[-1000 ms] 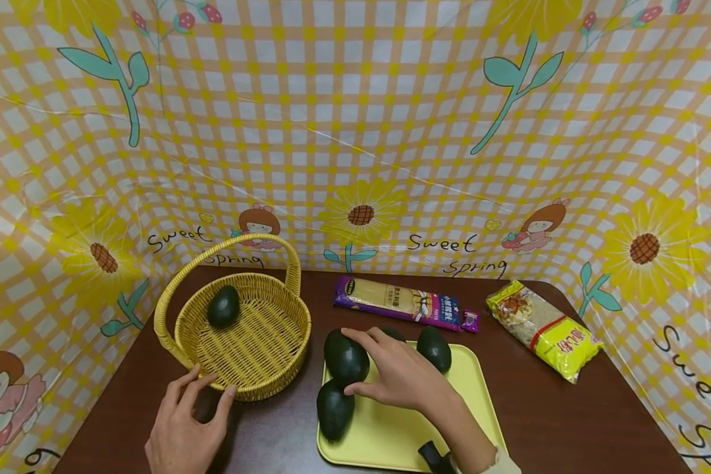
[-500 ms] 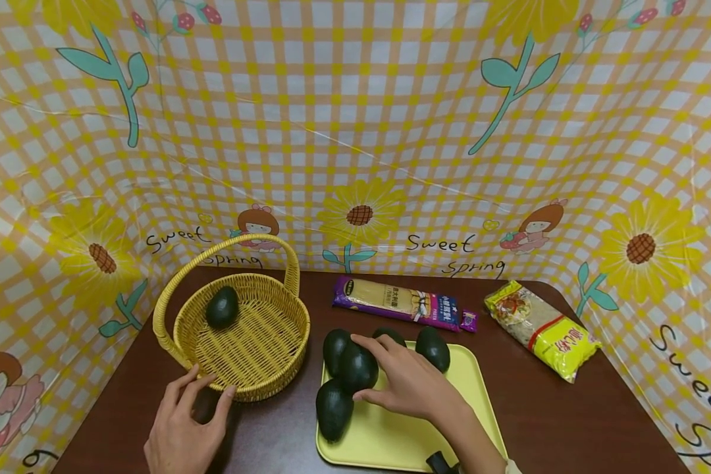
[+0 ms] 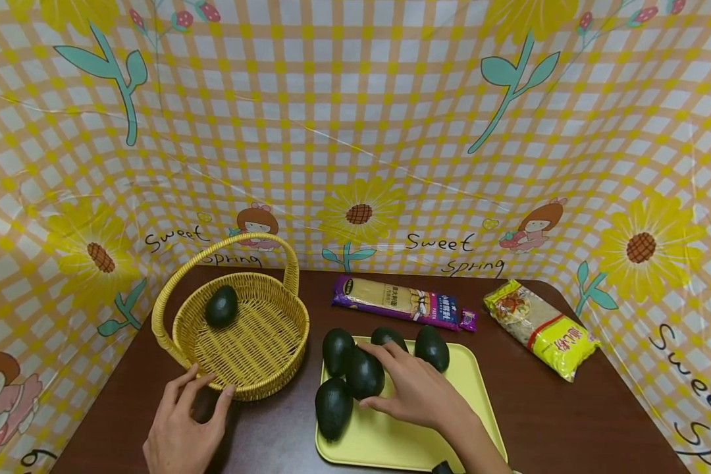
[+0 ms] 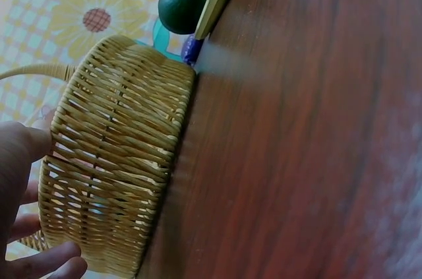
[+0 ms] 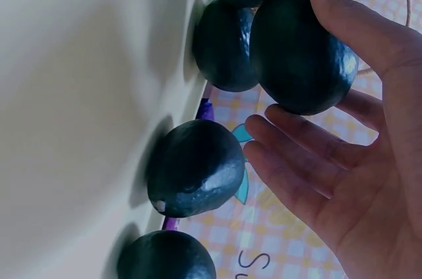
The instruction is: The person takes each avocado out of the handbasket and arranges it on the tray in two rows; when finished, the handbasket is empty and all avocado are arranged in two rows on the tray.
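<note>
My right hand point(image 3: 417, 388) grips a dark green avocado point(image 3: 365, 372) between thumb and fingers. In the right wrist view, that avocado point(image 5: 300, 51) is held up off the tray. The yellow tray point(image 3: 391, 447) below bears several more: a back-left avocado point(image 3: 338, 349), a front-left avocado point(image 3: 334, 409), a back-middle avocado point(image 3: 388, 337), partly behind my hand, and a back-right avocado point(image 3: 432, 349). My left hand point(image 3: 184, 421) rests at the near rim of a yellow wicker basket point(image 3: 272, 388), fingers loosely bent. One avocado point(image 3: 221, 307) lies inside at the basket's left.
Behind the tray lies a purple pasta packet point(image 3: 397, 303) with a small purple sachet point(image 3: 468, 320) beside it. A yellow-and-clear food bag point(image 3: 542, 329) lies at the right. The basket's tall handle point(image 3: 225, 247) arches over it. A checked cloth point(image 3: 355, 131) hangs around the brown table point(image 3: 569, 421).
Holding the avocado, my right hand has moved right and slightly nearer, uncovering more of the back-left and back-middle avocados. My left hand and the basket have stayed in place.
</note>
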{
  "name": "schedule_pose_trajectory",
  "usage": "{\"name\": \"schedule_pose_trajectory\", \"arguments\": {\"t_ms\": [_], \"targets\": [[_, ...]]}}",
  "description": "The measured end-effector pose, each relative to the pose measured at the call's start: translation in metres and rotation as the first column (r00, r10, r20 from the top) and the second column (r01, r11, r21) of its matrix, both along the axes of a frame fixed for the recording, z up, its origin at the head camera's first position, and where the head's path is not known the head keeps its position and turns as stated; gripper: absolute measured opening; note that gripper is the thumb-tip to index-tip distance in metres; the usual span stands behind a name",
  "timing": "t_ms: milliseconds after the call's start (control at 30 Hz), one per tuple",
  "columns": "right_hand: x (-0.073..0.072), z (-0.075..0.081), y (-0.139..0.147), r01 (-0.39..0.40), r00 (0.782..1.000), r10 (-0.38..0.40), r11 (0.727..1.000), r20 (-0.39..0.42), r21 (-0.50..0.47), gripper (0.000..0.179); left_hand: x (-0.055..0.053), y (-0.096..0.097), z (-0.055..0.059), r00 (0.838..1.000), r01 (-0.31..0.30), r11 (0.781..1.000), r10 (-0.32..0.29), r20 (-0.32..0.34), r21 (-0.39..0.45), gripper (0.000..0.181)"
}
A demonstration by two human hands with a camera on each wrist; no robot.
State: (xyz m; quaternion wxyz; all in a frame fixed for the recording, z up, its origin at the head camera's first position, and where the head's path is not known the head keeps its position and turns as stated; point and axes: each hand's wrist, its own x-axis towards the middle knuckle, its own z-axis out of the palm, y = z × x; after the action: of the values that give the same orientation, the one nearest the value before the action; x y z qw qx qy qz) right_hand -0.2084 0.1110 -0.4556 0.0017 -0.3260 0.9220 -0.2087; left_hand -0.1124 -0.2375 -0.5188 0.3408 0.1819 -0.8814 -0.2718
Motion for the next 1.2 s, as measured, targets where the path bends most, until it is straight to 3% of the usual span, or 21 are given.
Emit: {"name": "schedule_pose_trajectory", "arguments": {"t_ms": [1200], "targets": [[0.019,-0.026,0.024,0.035,0.999,-0.035,0.999,0.007,-0.022,0.090,0.001,0.000,0.001,1.000,0.000,1.000,0.000,0.021,-0.001,0.040]]}}
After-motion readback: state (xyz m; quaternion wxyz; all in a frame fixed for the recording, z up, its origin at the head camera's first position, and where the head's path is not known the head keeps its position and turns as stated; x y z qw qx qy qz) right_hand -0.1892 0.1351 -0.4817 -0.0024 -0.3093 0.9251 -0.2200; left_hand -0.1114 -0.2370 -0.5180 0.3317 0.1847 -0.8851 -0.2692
